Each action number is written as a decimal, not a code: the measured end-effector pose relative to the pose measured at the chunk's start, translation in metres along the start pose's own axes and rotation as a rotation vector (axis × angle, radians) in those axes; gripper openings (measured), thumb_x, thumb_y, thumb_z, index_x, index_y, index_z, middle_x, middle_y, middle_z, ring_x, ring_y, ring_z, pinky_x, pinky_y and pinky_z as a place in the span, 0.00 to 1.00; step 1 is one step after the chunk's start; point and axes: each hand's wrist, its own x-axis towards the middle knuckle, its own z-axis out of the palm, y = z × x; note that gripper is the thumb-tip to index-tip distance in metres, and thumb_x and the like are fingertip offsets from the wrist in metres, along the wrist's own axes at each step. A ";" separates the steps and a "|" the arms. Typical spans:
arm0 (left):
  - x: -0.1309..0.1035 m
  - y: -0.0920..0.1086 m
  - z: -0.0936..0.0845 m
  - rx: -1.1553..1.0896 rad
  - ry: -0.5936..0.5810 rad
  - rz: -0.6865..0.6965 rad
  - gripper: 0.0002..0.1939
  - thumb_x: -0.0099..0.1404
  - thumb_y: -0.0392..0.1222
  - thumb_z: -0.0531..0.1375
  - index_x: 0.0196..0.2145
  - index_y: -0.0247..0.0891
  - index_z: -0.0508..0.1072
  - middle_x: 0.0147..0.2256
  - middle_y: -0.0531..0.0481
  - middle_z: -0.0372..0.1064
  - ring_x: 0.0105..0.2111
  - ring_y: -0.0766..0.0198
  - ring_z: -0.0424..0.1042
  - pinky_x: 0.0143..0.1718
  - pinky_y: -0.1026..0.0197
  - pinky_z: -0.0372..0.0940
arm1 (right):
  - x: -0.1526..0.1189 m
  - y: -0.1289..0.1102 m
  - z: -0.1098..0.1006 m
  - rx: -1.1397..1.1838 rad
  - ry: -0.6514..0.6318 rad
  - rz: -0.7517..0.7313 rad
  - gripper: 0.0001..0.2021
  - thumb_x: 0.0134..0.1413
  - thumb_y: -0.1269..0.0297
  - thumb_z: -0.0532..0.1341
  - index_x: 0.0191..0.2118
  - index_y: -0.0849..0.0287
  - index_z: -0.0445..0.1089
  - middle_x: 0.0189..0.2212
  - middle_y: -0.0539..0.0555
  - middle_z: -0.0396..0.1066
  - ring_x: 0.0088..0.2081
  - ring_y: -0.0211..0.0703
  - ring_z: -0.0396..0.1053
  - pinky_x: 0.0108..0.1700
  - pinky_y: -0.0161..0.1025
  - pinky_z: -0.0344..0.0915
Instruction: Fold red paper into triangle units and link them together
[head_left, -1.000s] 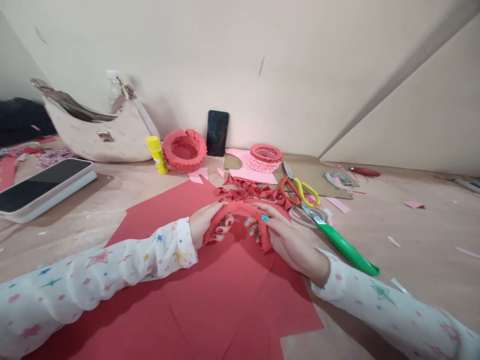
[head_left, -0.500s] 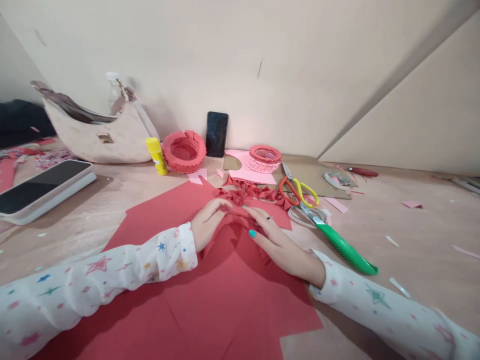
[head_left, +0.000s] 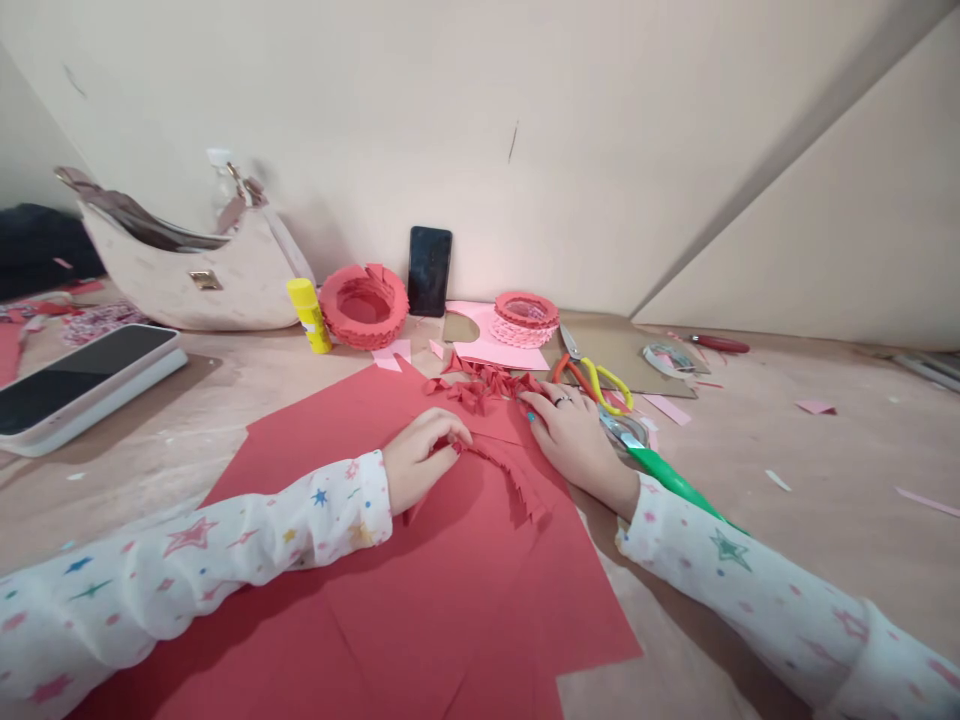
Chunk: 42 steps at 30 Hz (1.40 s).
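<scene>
My left hand [head_left: 424, 460] is closed, thumb and fingers pinching one end of a curved chain of folded red paper [head_left: 510, 468]. The chain's free end bends right and down over large sheets of red paper [head_left: 420, 600]. My right hand [head_left: 574, 435] is off the chain, at the right end of a pile of small folded red paper pieces [head_left: 480, 383]. Its thumb and index fingertip are slightly apart, and nothing shows between them. Beside that hand lie scissors with orange and yellow handles [head_left: 611, 388] and a green-handled cutter or scissors [head_left: 675, 478], partly hidden by the hand and sleeve.
At the back stand a yellow glue stick [head_left: 309, 318], a red paper ring bowl [head_left: 365, 307], an upright black phone [head_left: 430, 270] and a red-and-pink ring [head_left: 526, 318]. A handbag [head_left: 202, 280] and another phone [head_left: 90, 375] lie left. Tape [head_left: 670, 360] is on the right.
My right hand has let go of the chain and moved right and away to the pile of folded pieces. The chain's curve is now uncovered. My left hand stays at its end.
</scene>
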 end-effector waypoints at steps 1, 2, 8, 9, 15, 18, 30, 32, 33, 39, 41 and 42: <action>0.000 0.000 0.000 0.000 -0.001 0.003 0.08 0.57 0.33 0.48 0.31 0.36 0.66 0.33 0.49 0.59 0.35 0.65 0.60 0.40 0.65 0.54 | 0.000 0.000 0.000 -0.012 -0.001 -0.007 0.16 0.50 0.70 0.47 0.45 0.57 0.62 0.45 0.59 0.60 0.46 0.51 0.55 0.45 0.48 0.51; 0.000 0.000 0.000 0.000 0.000 0.004 0.08 0.57 0.33 0.48 0.31 0.36 0.66 0.33 0.48 0.59 0.35 0.65 0.60 0.39 0.65 0.54 | -0.001 0.000 -0.001 -0.019 0.006 -0.014 0.16 0.50 0.71 0.47 0.45 0.58 0.62 0.44 0.59 0.61 0.46 0.50 0.56 0.44 0.47 0.51; 0.002 -0.001 0.001 0.021 0.016 0.000 0.08 0.56 0.31 0.48 0.31 0.35 0.65 0.35 0.48 0.60 0.36 0.64 0.60 0.40 0.62 0.55 | -0.002 0.000 -0.004 0.058 0.114 -0.058 0.13 0.51 0.72 0.48 0.40 0.58 0.64 0.38 0.55 0.66 0.42 0.47 0.59 0.42 0.45 0.53; 0.002 -0.002 0.001 0.023 0.023 0.013 0.08 0.56 0.31 0.48 0.31 0.35 0.65 0.35 0.48 0.60 0.37 0.64 0.60 0.40 0.62 0.56 | -0.003 0.000 -0.005 0.092 0.137 -0.080 0.12 0.51 0.72 0.48 0.39 0.58 0.65 0.37 0.55 0.66 0.41 0.47 0.59 0.43 0.45 0.53; 0.001 -0.004 0.002 0.071 0.037 0.124 0.09 0.57 0.31 0.48 0.34 0.35 0.64 0.35 0.48 0.60 0.36 0.66 0.61 0.38 0.63 0.58 | -0.014 -0.022 -0.018 0.460 0.095 -0.191 0.12 0.51 0.71 0.50 0.41 0.58 0.63 0.39 0.54 0.66 0.42 0.41 0.61 0.46 0.39 0.56; -0.001 -0.002 0.001 0.098 0.017 0.213 0.11 0.56 0.32 0.50 0.38 0.35 0.63 0.37 0.47 0.60 0.37 0.66 0.61 0.39 0.63 0.58 | -0.020 -0.039 -0.028 0.645 -0.081 -0.178 0.11 0.51 0.69 0.52 0.42 0.56 0.63 0.37 0.51 0.68 0.38 0.37 0.64 0.40 0.33 0.59; -0.003 0.005 -0.001 0.171 -0.067 0.236 0.03 0.55 0.34 0.52 0.28 0.34 0.66 0.23 0.53 0.62 0.23 0.73 0.59 0.26 0.70 0.57 | -0.023 -0.049 -0.022 0.716 -0.081 -0.201 0.04 0.49 0.72 0.53 0.26 0.59 0.61 0.25 0.50 0.61 0.29 0.34 0.60 0.31 0.31 0.57; -0.003 0.004 0.000 0.163 -0.037 0.207 0.04 0.55 0.35 0.53 0.26 0.33 0.66 0.22 0.54 0.62 0.21 0.73 0.59 0.25 0.70 0.56 | -0.024 -0.050 -0.021 0.762 -0.058 -0.174 0.02 0.49 0.71 0.53 0.30 0.58 0.61 0.28 0.51 0.62 0.31 0.35 0.61 0.33 0.32 0.59; -0.003 0.003 0.000 0.148 -0.025 0.186 0.04 0.55 0.36 0.53 0.26 0.33 0.66 0.21 0.54 0.62 0.21 0.73 0.59 0.24 0.71 0.56 | -0.025 -0.050 -0.020 0.789 -0.044 -0.149 0.03 0.49 0.71 0.53 0.32 0.58 0.60 0.29 0.51 0.63 0.31 0.35 0.62 0.33 0.32 0.60; -0.003 -0.002 0.000 0.037 -0.044 0.135 0.06 0.53 0.39 0.56 0.26 0.33 0.69 0.25 0.50 0.67 0.24 0.70 0.64 0.27 0.68 0.60 | -0.030 -0.048 -0.019 0.782 0.022 -0.142 0.05 0.49 0.72 0.53 0.33 0.57 0.62 0.30 0.50 0.68 0.33 0.34 0.65 0.36 0.31 0.61; -0.003 -0.002 0.000 0.033 -0.045 0.142 0.06 0.53 0.39 0.56 0.25 0.33 0.69 0.25 0.50 0.67 0.24 0.69 0.65 0.28 0.67 0.60 | -0.030 -0.047 -0.020 0.747 -0.022 -0.179 0.06 0.50 0.72 0.51 0.32 0.57 0.63 0.30 0.49 0.68 0.32 0.34 0.65 0.35 0.30 0.61; -0.003 -0.001 0.000 0.033 -0.040 0.140 0.06 0.53 0.39 0.56 0.26 0.33 0.68 0.25 0.50 0.67 0.24 0.69 0.65 0.28 0.67 0.61 | -0.029 -0.047 -0.021 0.738 -0.043 -0.188 0.07 0.50 0.72 0.51 0.32 0.57 0.64 0.30 0.49 0.68 0.32 0.33 0.65 0.35 0.30 0.61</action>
